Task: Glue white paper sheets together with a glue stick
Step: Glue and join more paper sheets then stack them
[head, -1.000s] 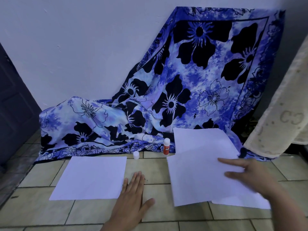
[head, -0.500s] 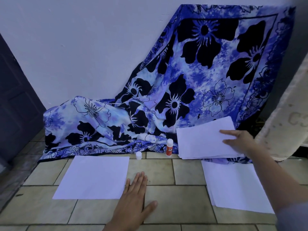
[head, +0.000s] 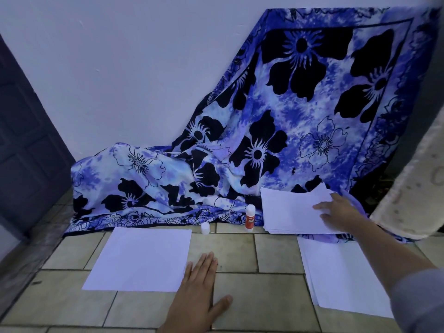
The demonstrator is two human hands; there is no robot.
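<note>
Three lots of white paper lie in view on the floor, which is laid with glazed beige rectangular tiles and dark grout lines. At the left is a single sheet, smooth, flat and square-cornered. At the back right is a stack that rests partly on the hem of the cloth, its top sheets fanned a little at the far corner. Nearer on the right lies a second pile, its layered edges showing along its left side.

One glue stick, a short cylinder with a white rounded top and a red-orange label, stands upright at the cloth's edge just left of the stack. One small white cap stands apart from it on a tile, near the single sheet's far right corner.

Two hands show. The left hand lies palm down on the tiles with its fingers straight and together and the thumb out. Its grip is slack and holds nothing, and its edge touches the single sheet's near right corner. The right hand, on an arm in a grey sleeve, rests on top of the stack with its fingers stretched nearly straight. Its grip is closed round nothing.

The cloth is thin and rumpled, blue and white tie-dye printed with black flowers, and it drapes down a plain white wall. A dark panelled door stands at the left, and a nubbly beige fabric hangs at the right.
</note>
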